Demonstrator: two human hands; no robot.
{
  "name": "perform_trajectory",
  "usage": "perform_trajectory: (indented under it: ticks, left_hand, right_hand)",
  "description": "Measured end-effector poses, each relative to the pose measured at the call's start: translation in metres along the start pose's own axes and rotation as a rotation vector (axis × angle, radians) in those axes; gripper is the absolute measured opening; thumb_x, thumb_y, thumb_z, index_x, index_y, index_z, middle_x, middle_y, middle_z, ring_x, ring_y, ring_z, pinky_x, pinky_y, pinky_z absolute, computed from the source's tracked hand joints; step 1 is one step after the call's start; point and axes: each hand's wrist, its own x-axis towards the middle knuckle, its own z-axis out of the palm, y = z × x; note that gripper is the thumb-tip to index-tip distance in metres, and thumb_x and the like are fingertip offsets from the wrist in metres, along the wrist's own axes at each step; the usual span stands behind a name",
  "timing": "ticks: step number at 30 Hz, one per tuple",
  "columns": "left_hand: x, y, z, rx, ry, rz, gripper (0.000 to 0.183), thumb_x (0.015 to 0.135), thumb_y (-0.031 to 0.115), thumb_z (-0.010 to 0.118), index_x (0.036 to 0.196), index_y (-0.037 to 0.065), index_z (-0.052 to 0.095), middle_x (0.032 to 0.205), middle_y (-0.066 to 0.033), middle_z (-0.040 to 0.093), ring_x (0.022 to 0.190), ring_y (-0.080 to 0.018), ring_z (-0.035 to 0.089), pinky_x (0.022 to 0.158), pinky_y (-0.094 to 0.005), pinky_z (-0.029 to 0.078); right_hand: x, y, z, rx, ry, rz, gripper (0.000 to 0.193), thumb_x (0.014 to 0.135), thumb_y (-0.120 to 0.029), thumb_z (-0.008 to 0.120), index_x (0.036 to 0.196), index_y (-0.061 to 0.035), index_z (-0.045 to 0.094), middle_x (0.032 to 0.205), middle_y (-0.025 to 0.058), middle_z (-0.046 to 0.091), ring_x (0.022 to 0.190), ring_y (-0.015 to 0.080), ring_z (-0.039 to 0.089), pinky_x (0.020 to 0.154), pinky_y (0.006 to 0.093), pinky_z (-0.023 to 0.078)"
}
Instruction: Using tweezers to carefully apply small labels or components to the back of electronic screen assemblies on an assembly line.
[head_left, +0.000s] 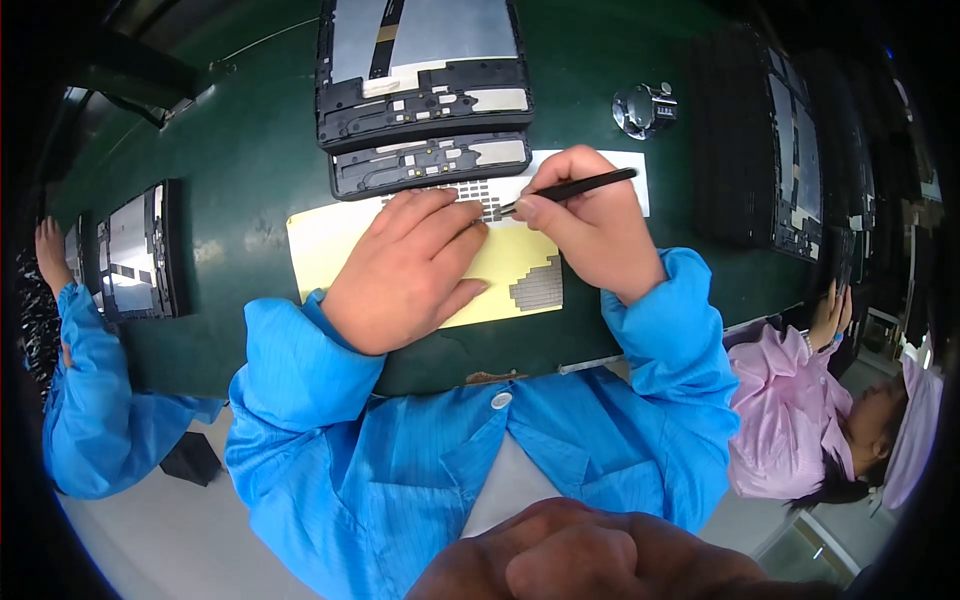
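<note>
My right hand (590, 220) pinches slim black tweezers (590, 185), their tips pointing left. The tips rest at a white sheet (630, 190) with rows of small dark rectangular pads (478, 190). Flat across the sheets lies my left hand (410, 265), fingers stretched out and close to the tweezer tips. Under it is a yellow sheet (325, 245), which carries a block of grey pads (540, 287) near its right corner. Just beyond my hands are two black tablet-like frames (430, 162), the upper one (430, 95) overlapping the other. My left hand hides part of the pad rows.
On the green table (250, 150), a round metal-and-glass object (640, 110) stands at the back right. Stacked black frames (760, 160) rise at the right, more frames (140, 250) at the left. A person in blue (90, 390) and one in pink (785, 410) sit on either side.
</note>
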Motion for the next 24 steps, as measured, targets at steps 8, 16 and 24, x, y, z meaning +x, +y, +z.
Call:
perform_trajectory:
  ticks: [8, 16, 24]
  left_hand:
    - [0.0007, -0.0010, -0.0002, -0.016, -0.016, -0.016, 0.042, 0.069, 0.020, 0.070, 0.105, 0.002, 0.057, 0.114, -0.0120, 0.054, 0.111, -0.0307, 0.048, 0.097, -0.0422, 0.037]
    - [0.0018, -0.0020, 0.0009, -0.025, -0.004, -0.016, 0.042, 0.068, 0.020, 0.071, 0.104, 0.002, 0.058, 0.113, -0.0119, 0.054, 0.110, -0.0306, 0.048, 0.096, -0.0419, 0.038]
    - [-0.0013, -0.0022, 0.0009, -0.041, 0.015, -0.014, 0.041, 0.068, 0.019, 0.071, 0.103, 0.002, 0.058, 0.113, -0.0115, 0.054, 0.110, -0.0302, 0.048, 0.097, -0.0418, 0.037]
  right_hand:
    - [0.0028, 0.0001, 0.0057, 0.131, 0.097, 0.072, 0.015, 0.082, -0.001, 0.063, 0.089, -0.0001, 0.050, 0.078, 0.0046, 0.057, 0.072, 0.0089, 0.054, 0.063, 0.0237, 0.046]
    - [0.0024, 0.0051, 0.0021, 0.047, 0.016, -0.015, 0.013, 0.083, 0.001, 0.062, 0.090, -0.0002, 0.051, 0.083, 0.0063, 0.056, 0.075, 0.0098, 0.055, 0.066, 0.0237, 0.047]
    - [0.0011, 0.0034, 0.0064, 0.020, 0.062, -0.010, 0.012, 0.083, 0.001, 0.061, 0.088, 0.0009, 0.050, 0.081, 0.0073, 0.059, 0.075, 0.0108, 0.057, 0.066, 0.0242, 0.048]
